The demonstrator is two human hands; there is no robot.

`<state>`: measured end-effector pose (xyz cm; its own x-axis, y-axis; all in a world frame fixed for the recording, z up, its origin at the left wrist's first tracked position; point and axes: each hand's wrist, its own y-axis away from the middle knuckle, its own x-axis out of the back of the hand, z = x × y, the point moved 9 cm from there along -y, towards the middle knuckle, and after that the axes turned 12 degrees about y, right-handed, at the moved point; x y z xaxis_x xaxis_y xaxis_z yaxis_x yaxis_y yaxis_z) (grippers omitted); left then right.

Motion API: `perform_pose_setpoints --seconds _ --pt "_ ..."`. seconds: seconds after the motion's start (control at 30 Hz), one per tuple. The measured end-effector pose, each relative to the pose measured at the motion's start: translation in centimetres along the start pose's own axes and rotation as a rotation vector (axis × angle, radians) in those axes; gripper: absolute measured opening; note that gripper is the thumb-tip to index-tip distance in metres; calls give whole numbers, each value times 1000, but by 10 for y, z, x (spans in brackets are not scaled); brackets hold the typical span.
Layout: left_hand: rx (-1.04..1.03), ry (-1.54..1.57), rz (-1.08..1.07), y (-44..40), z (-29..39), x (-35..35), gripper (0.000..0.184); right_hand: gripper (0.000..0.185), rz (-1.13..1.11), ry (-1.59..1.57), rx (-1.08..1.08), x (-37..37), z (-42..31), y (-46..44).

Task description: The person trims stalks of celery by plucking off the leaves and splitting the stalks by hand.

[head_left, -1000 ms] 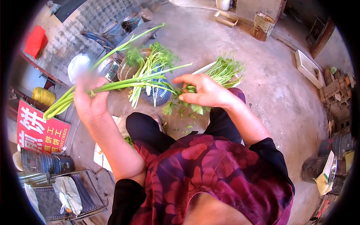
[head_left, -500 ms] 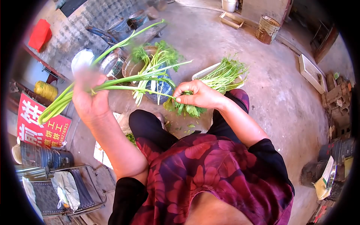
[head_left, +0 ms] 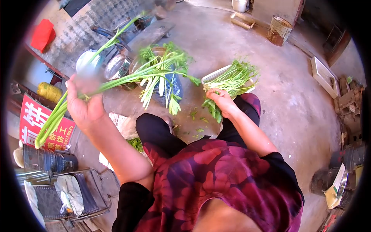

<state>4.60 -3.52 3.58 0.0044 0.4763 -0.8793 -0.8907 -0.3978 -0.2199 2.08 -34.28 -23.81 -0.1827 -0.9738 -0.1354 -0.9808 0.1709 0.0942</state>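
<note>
My left hand (head_left: pixel 87 102) is closed round a bunch of celery (head_left: pixel 54 121), its stalks pointing down to the left and its tops reaching right. A blur covers part of the fingers. My right hand (head_left: pixel 222 101) pinches some green celery leaves (head_left: pixel 213 109), which hang below the fingers, apart from the bunch. Just beyond that hand, a white basket (head_left: pixel 210 75) holds a pile of thin leafy greens (head_left: pixel 234 79). More celery (head_left: pixel 154 83) lies over a blue container (head_left: pixel 174 91) in front of me, partly behind the held stalks.
Loose leaves (head_left: pixel 199 129) lie on the floor between my feet. A metal pot (head_left: pixel 117 66) stands at the left, near a red sign (head_left: pixel 46 125). A folding chair (head_left: pixel 89 193) is at the lower left. Farther off are a rusty bucket (head_left: pixel 279 31) and a shallow box (head_left: pixel 324 77).
My right hand has moved right, away from the stalks, with leaves now in its fingers. My left hand has shifted slightly left and down with the celery bunch.
</note>
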Motion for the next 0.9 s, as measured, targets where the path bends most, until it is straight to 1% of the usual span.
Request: perform_pose_setpoints --seconds 0.1,0.17,0.2,0.23,0.33,0.37,0.4,0.43,0.47,0.5,0.53,0.57,0.6,0.67,0.73,0.77,0.87,0.9 --pt "42 25 -3 -1 -8 1 20 15 -86 106 134 -5 -31 3" --pt "85 58 6 0 -15 2 20 12 -184 145 129 -12 -41 2" --pt "114 78 9 -2 -17 4 20 13 -236 162 125 -17 -42 3" --pt "142 98 12 -4 -19 7 19 28 -263 172 108 -22 -42 3" --pt "183 101 -47 -9 -23 11 19 40 -308 213 208 -42 -59 6" --pt "232 127 -100 -9 -28 11 19 47 -397 185 170 -55 -54 4" --pt "282 153 -154 -9 -33 13 19 40 -470 75 133 -68 -62 10" --pt "324 180 -219 -9 -35 10 19 34 -479 111 146 -74 -57 9" --pt "321 167 -206 -6 -36 9 19 29 -492 145 172 -82 -52 5" --pt "312 154 -197 2 -37 5 19 13 -538 154 140 -90 -46 4" --pt "302 143 -188 7 -36 3 19 11 -501 244 145 -90 -45 5" --pt "275 125 -216 6 -32 2 19 10 -499 240 141 -89 -36 3" --pt "251 108 -239 6 -29 4 19 10 -468 355 192 -84 -34 3" --pt "229 70 -241 6 -29 7 18 12 -356 436 300 -68 -28 0" --pt "232 29 -198 9 -33 14 19 10 -291 555 528 -61 -30 0" --pt "237 28 -226 11 -35 13 20 10 -255 614 638 -60 -36 5" --pt "236 16 -238 9 -34 14 19 6 -481 391 248 -59 -9 5" --pt "220 6 -230 8 -31 16 19 6 -501 275 242 -60 -13 9"
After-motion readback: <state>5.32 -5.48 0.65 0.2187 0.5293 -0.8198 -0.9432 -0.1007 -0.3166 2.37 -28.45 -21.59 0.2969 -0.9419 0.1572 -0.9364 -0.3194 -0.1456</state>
